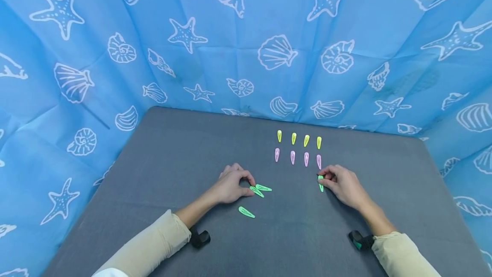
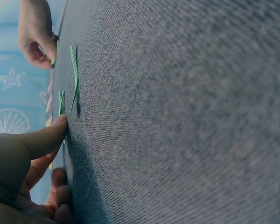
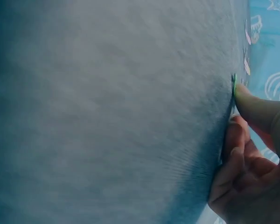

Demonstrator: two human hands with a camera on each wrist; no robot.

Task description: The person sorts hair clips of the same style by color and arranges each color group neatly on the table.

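Observation:
My right hand pinches a green snap hair clip between thumb and fingers, just below the rightmost pink clip. In the right wrist view only a sliver of that green clip shows at the thumb tip. Farther left, my left hand has thumb and index finger on the wide end of another green hair clip. A further green clip overlaps it. Closer to me lies a separate green clip, seen edge-on as a thin clip in the left wrist view.
Toward the back of the grey table a row of yellow clips lies above a row of pink clips, all pointing roughly toward me. A blue curtain with shell prints hangs behind and beside the table.

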